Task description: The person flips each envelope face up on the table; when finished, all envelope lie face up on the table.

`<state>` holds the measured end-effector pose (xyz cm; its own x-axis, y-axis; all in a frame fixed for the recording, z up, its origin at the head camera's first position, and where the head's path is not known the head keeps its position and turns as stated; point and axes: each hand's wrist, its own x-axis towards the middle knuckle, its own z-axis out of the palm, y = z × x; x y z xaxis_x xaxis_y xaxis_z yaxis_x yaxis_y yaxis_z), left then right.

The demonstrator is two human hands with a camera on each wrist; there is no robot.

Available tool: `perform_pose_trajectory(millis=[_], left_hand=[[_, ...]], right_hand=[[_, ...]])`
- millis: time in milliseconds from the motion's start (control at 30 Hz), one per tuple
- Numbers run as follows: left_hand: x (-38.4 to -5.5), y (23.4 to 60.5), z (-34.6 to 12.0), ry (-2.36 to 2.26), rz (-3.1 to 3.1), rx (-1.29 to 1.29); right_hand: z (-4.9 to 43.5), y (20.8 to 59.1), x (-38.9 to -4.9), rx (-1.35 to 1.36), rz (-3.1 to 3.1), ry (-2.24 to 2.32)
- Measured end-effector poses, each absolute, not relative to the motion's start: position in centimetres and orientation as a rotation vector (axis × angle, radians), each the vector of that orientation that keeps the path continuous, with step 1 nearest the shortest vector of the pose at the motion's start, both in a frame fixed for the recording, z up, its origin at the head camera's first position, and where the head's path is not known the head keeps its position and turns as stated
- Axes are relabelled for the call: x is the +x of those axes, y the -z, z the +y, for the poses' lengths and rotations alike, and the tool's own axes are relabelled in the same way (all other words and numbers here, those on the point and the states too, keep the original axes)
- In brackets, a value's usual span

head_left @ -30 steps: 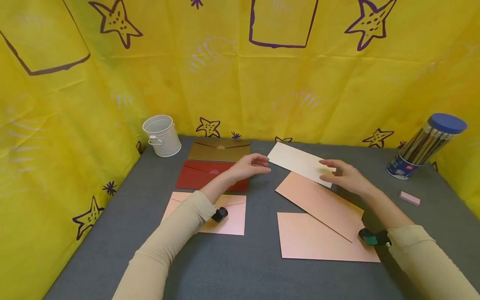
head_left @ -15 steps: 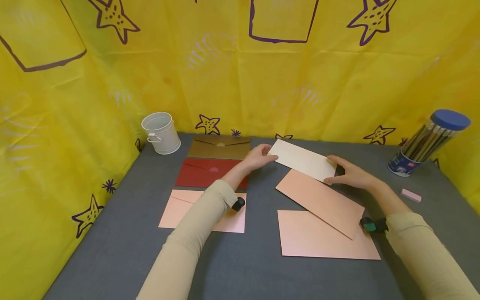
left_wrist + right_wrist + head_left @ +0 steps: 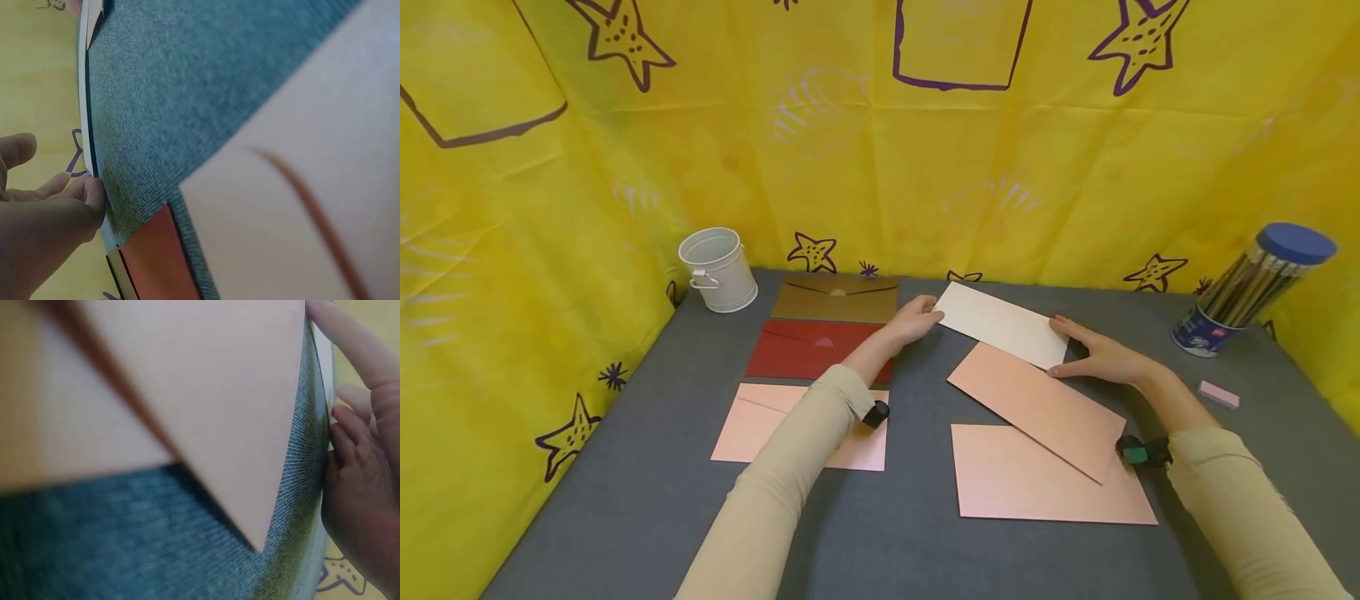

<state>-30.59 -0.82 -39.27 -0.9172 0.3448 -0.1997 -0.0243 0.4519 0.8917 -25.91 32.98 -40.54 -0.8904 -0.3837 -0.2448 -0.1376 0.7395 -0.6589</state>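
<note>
A cream-white envelope (image 3: 1000, 323) lies slanted at the back of the table, plain side up. My left hand (image 3: 916, 320) pinches its left corner between thumb and fingers, which the left wrist view also shows along its thin white edge (image 3: 86, 119). At the opposite end my right hand (image 3: 1101, 357) holds the short side, fingers on the far corner and thumb on the near one. Just below, a peach envelope (image 3: 1037, 408) overlaps a second peach envelope (image 3: 1015, 483), both without a visible flap. The right wrist view is largely filled by peach paper (image 3: 219, 394).
On the left, a gold envelope (image 3: 835, 307), a red envelope (image 3: 805, 354) and a pink envelope (image 3: 756, 417) form a column, flaps up. A white pail (image 3: 722, 275) stands behind them. At right are a blue-lidded tub of pencils (image 3: 1247, 287) and a pink eraser (image 3: 1218, 394).
My left hand has moved right onto the envelope's left corner and now pinches it. My right hand has shifted from over the right end to gripping its edges. The other envelopes stay put.
</note>
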Motion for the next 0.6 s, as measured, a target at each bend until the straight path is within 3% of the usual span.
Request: perform_pose_trajectory(millis=[600], left_hand=[[-31.14,40.22,-1.15,-1.652,2.411,0.264]], right_hand=[[32.86,40.87,-26.02,-0.416,2.583,0.898]])
